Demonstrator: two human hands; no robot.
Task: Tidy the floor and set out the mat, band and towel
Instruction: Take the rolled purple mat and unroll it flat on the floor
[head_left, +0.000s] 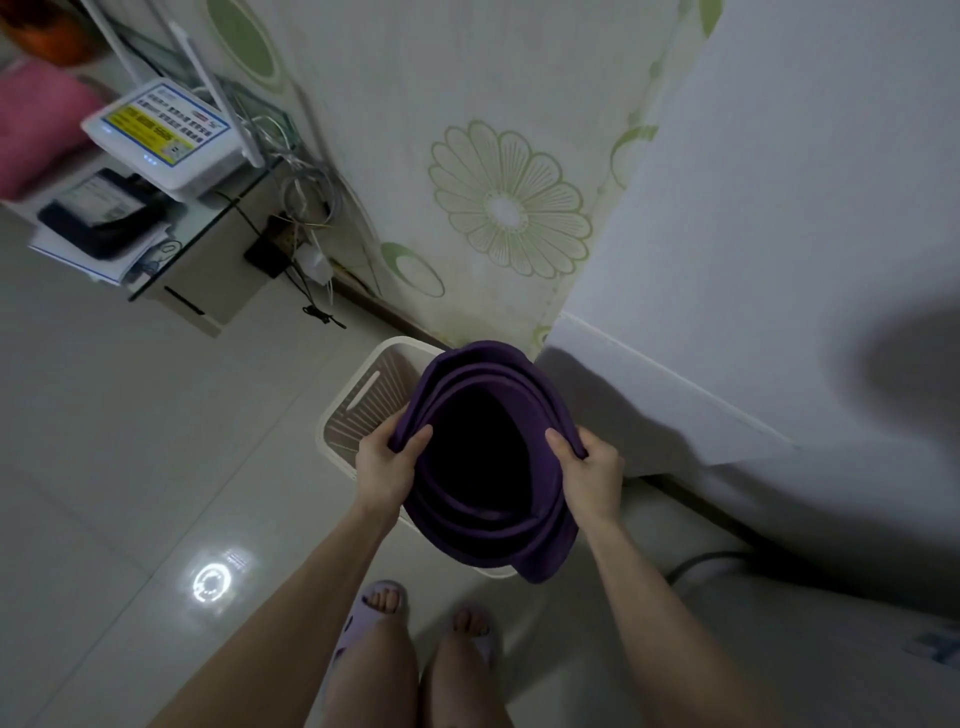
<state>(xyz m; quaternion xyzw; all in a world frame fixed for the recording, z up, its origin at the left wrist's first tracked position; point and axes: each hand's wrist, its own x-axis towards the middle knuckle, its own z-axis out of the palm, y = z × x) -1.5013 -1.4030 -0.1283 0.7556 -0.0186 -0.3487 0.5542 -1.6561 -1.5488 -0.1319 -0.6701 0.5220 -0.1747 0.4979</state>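
Mat (488, 540), purple and loosely rolled, stands on end between your hands, its open coil facing up at you, so its long axis runs straight down away from the grip toward the floor. You look into the dark hollow of the roll; the lower end is hidden, so you cannot tell whether it rests inside the basket or hangs clear of it.

Your left hand (387, 462) is closed on the near-left lip of the roll, thumb over the top edge. Your right hand (589, 473) is clamped on the near-right lip in the same way. Both sit at about the same height, opposite each other across the coil, so neither is clearly nearer; the load is shared evenly.

Just beyond and below the left hand, the white slatted laundry basket (358, 400) shows its rim and one handle slot, and the roll overlaps most of its opening. Bare tile floor (130, 441) lies off to the left of the grip, and the white wall corner (675, 395) is near on the right.

Because the axis is vertical, the next move probably calls for a straight upward lift, then a swing left toward the open floor.
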